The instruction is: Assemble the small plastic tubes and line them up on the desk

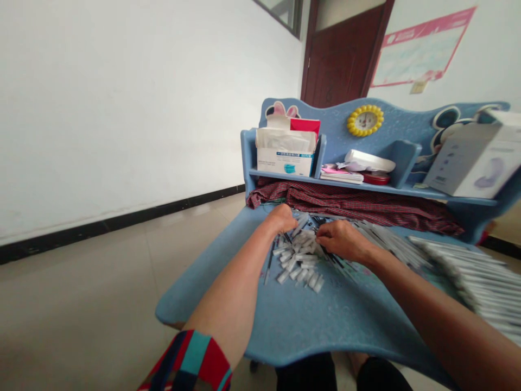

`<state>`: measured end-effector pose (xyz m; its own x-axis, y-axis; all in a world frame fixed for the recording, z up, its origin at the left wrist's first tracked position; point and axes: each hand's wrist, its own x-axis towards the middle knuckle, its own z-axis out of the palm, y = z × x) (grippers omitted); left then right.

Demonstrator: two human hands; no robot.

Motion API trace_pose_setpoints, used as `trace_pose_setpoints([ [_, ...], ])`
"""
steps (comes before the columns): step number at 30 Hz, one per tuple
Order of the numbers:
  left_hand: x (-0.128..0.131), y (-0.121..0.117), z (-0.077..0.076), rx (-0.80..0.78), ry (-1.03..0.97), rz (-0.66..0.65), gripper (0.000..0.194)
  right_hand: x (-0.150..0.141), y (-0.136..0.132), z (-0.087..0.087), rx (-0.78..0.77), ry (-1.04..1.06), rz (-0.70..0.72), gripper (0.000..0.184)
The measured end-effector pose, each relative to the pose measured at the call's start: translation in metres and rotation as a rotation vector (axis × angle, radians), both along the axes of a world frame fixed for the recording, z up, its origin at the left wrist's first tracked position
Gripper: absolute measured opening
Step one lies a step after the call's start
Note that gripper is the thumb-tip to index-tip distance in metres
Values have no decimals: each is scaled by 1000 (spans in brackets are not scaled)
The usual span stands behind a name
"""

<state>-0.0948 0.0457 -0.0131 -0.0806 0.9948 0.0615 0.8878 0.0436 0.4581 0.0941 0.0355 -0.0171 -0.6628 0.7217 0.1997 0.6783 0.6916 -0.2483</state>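
Note:
A heap of short whitish translucent pieces, like pen caps (pixel 299 255), lies on the blue desk (pixel 345 309) between my hands. My left hand (pixel 284 218) is closed at the heap's far left side. A thin dark stick shows just below its fingers, but I cannot tell if it is held. On the heap's right edge my right hand (pixel 340 239) is closed, fingertips pressed together beside thin dark sticks, like pen refills (pixel 336 263). What it pinches is hidden. Another thin stick (pixel 268 266) lies left of the heap.
Translucent tubes (pixel 391 239) and a batch of whitish pen-like rods (pixel 484 277) lie to the right. Checked cloth (pixel 345 201) runs along the desk's back. The shelf above holds a mask box (pixel 285 160), papers (pixel 341 175) and a white carton (pixel 472 157).

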Motion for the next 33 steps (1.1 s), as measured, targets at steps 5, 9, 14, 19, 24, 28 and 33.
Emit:
trace_pose_setpoints([
  [5, -5, -10, 6, -41, -204, 30, 16, -3, -5, 2, -13, 16, 26, 25],
  [9, -8, -15, 12, -39, -329, -2, 11, -2, -9, 5, -7, 43, 55, 24],
  [14, -13, -14, 14, 0, -580, -63, 8, -5, -20, 8, -29, 13, 96, 24],
  [19, -15, -13, 15, 44, -1041, -169, 12, -33, -39, 9, 49, -169, 21, 31],
  [24, -13, -15, 22, 79, -1419, -200, 12, -63, -46, 8, 96, -286, -105, 35],
  [28, -14, -15, 25, 100, -1581, -232, 9, -73, -41, 8, 39, -327, -167, 31],
  [33, -15, -17, 28, 80, -1679, -206, 8, -58, -38, 14, -1, -297, -214, 31],
])
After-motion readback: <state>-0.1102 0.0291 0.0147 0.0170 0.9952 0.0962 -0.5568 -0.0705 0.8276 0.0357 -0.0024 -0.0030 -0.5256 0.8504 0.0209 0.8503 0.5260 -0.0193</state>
